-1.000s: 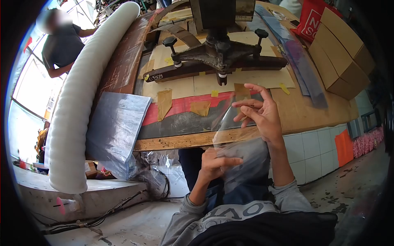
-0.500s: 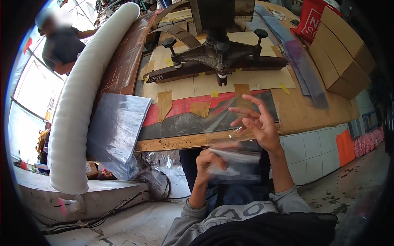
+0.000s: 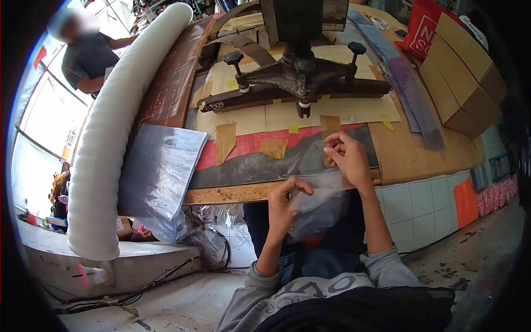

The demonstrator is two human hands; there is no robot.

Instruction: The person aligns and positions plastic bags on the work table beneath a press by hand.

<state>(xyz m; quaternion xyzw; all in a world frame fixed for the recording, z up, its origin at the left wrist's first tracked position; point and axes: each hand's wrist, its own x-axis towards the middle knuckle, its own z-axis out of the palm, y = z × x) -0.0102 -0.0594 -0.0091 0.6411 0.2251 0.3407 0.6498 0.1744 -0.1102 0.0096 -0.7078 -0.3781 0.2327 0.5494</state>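
Head view: our left fingers (image 3: 299,183) pinch a thin, clear plastic sheet (image 3: 321,207); right fingers (image 3: 338,138) curled, grip unclear. We should tension gently.

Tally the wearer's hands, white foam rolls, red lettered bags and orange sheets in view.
Left hand and right hand: 2
White foam roll: 1
Red lettered bag: 1
Orange sheet: 1
Total: 5
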